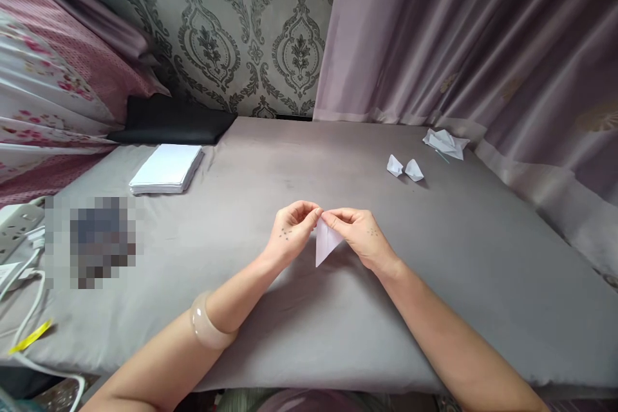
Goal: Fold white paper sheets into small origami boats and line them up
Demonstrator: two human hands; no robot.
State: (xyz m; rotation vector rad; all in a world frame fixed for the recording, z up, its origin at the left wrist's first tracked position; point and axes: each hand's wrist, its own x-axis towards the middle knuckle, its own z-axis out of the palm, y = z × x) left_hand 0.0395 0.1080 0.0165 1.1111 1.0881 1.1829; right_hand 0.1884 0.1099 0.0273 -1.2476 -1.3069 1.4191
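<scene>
A small folded piece of white paper (327, 246), triangular in outline, hangs point-down between my hands above the grey cloth. My left hand (295, 226) pinches its top edge with thumb and forefinger. Close beside it, my right hand (360, 232) grips the top right of the same paper, thumb in front. The two thumb tips nearly meet at the paper's upper corner. Fingers behind the sheet are partly hidden. A pale bangle (208, 323) circles my left forearm.
On the grey-covered table (290, 161), a stack of white paper (167, 167) lies at the back left. Two folded paper pieces (404, 168) stand at right, near a pile of folded paper (447, 143). A power strip (19, 225) with white cables sits at the left edge.
</scene>
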